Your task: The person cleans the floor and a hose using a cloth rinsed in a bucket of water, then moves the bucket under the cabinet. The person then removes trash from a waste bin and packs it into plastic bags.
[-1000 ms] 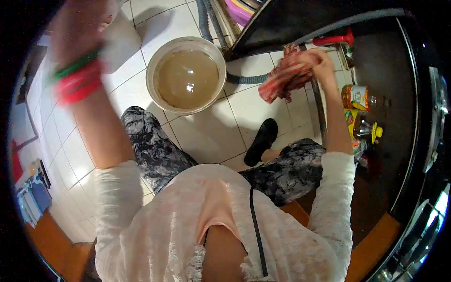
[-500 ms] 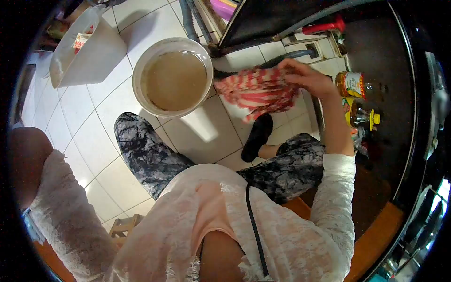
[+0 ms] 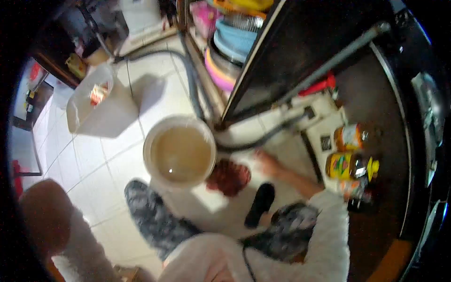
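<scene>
A crumpled red-and-white cloth (image 3: 229,177) lies on the tiled floor, close against the right side of a pale bucket (image 3: 147,157) holding cloudy brown water. Just right of the cloth and apart from it is my right hand (image 3: 267,164); motion blur smears its fingers, so their shape is unclear. At the left edge only my bent left arm shows, with its sleeve, and the left hand is out of view.
A whitish bin (image 3: 105,117) with some wrappers inside stands at the upper left. Grey hoses (image 3: 190,77) run across the floor behind the bucket. Stacked basins (image 3: 235,40) are beyond the dark cabinet door (image 3: 300,51). Bottles (image 3: 341,165) stand at the right.
The cloth, earlier in my right hand, now lies on the floor apart from it. The view has tilted, showing more of the cabinet and basins. My left hand has left the view.
</scene>
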A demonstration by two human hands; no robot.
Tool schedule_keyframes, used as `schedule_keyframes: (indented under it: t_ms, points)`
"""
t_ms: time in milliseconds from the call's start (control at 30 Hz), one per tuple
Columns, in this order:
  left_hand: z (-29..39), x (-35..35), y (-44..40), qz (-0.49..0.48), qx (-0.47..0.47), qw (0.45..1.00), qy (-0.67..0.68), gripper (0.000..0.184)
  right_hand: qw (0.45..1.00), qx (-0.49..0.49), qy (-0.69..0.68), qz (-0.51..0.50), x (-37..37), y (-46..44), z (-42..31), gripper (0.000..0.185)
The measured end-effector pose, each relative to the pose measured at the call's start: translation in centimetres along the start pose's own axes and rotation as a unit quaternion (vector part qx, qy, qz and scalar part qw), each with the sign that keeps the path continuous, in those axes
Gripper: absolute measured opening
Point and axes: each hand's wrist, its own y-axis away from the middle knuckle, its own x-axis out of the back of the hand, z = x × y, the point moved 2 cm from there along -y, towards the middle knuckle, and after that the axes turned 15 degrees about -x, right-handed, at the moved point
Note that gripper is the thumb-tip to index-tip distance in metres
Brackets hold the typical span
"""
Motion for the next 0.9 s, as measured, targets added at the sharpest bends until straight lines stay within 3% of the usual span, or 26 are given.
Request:
schedule_keyframes:
  t_ms: [100,133,167,200,267,367,433,533,667,767,800,900]
  points:
    - [0.3,-1.6,1.0,0.006,0.036,0.999,-0.011,0.038,0.966,0.215,0.139,0.032,-3.8,1.6,-3.2,0.047]
    - [0.6,-2.0,1.1,0.005,0.057,0.998,-0.015,0.038,0.960,0.275,0.055,-0.012,-5.5,1.7,-4.4,0.048]
    - [1.3,-2.2,0.7,0.005,0.073,0.997,-0.017,0.038,0.943,0.297,-0.124,-0.081,-6.8,1.4,-5.6,0.052]
    - [1.6,-2.7,0.3,0.009,0.089,0.996,-0.020,0.038,0.888,0.321,-0.290,-0.157,-8.1,1.2,-6.7,0.057]
    - [2.1,-3.7,0.2,0.017,0.102,0.994,-0.028,0.038,0.944,0.327,-0.047,-0.026,-8.7,-2.5,-8.0,0.053]
    - [3.3,-6.8,3.4,0.036,0.119,0.991,-0.040,0.038,0.949,0.310,-0.019,0.048,-21.4,-2.2,-2.7,0.043]
    - [3.1,-7.3,4.2,0.045,0.136,0.989,-0.043,0.037,0.912,0.352,0.050,0.203,-25.3,-4.1,0.4,0.063]
    - [3.4,-7.9,4.0,0.047,0.152,0.986,-0.043,0.037,0.942,0.273,0.069,0.183,-22.4,-4.8,5.0,0.061]
    - [3.8,-8.3,3.9,0.038,0.159,0.985,-0.049,0.037,0.984,-0.007,0.109,0.140,-13.7,-6.4,12.6,0.059]
    - [4.0,-9.0,3.0,0.031,0.160,0.986,-0.046,0.037,0.965,-0.213,0.110,0.108,-10.4,-7.5,19.2,0.057]
    - [4.0,-8.9,3.6,0.034,0.165,0.985,-0.046,0.037,0.956,-0.274,0.052,0.095,-10.0,-8.9,21.1,0.055]
    - [3.7,-9.2,3.6,0.038,0.166,0.984,-0.050,0.036,0.941,-0.308,-0.053,0.127,-8.0,-9.5,21.2,0.066]
